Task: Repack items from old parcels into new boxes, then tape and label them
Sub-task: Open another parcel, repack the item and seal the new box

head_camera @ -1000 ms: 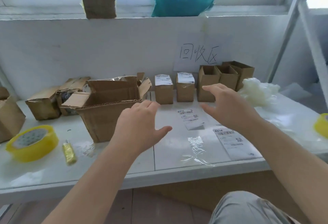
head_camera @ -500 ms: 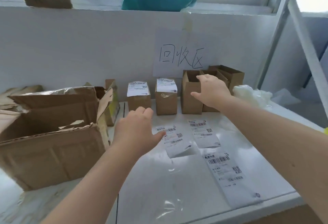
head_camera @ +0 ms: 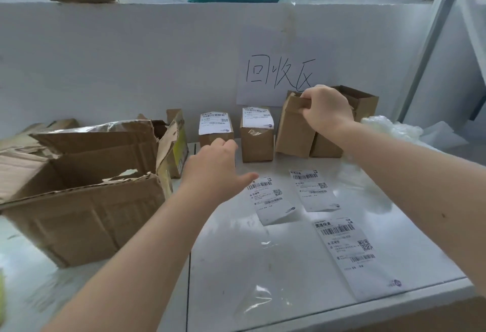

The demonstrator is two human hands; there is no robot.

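At the back of the white table (head_camera: 263, 266), under a handwritten paper sign (head_camera: 276, 73), the right hand (head_camera: 326, 110) grips the top rim of a small open brown cardboard box (head_camera: 293, 131). The thumb lies on the outer face and the fingers curl over the edge. The box stands tilted, close against the next open brown box (head_camera: 326, 145) in the row; whether its base has left the table is hard to tell. The left hand (head_camera: 213, 171) hovers relaxed and holds nothing, in front of a small taped brown box with a white label on top (head_camera: 215, 131).

The step appears to be fetching a fresh box for packing. A one-edge pinch will likely flex the thin wall, so the lift should go straight up first, clear of the neighbour, before drawing forward. The free left hand would serve best under the base. A good landing place is bare table beside the large torn brown cardboard parcel (head_camera: 84, 189), short of the three loose white shipping labels (head_camera: 314, 191), with the opening kept upward.
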